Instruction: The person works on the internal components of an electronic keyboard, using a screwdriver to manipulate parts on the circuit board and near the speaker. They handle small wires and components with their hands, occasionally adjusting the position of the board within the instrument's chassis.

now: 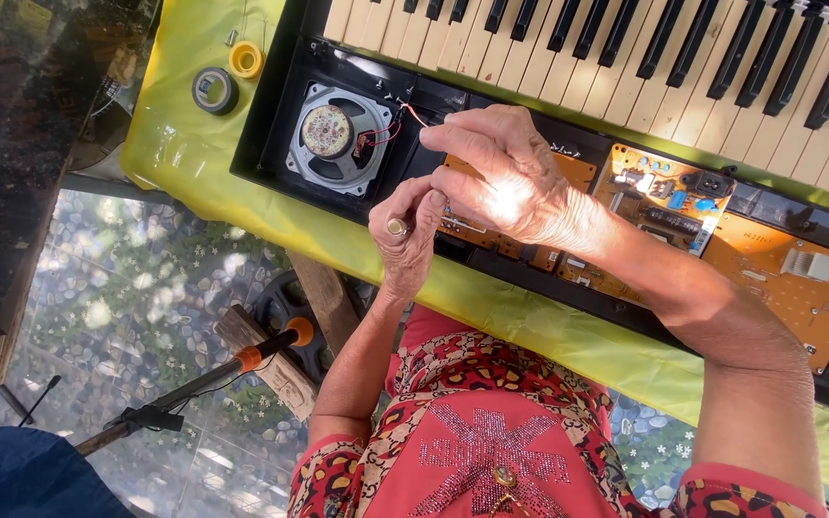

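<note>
Fingers of the right hand point(506, 173) pinch a thin red wire point(416, 115) (from the round grey speaker point(336, 137)); left hand point(405, 230) curled.

Bare forearms, short sleeves. Red top point(491, 451) with leopard-print trim, sequin star pattern on the chest, small gold pendant point(505, 477) at centre. No gloves, no watch.
</note>
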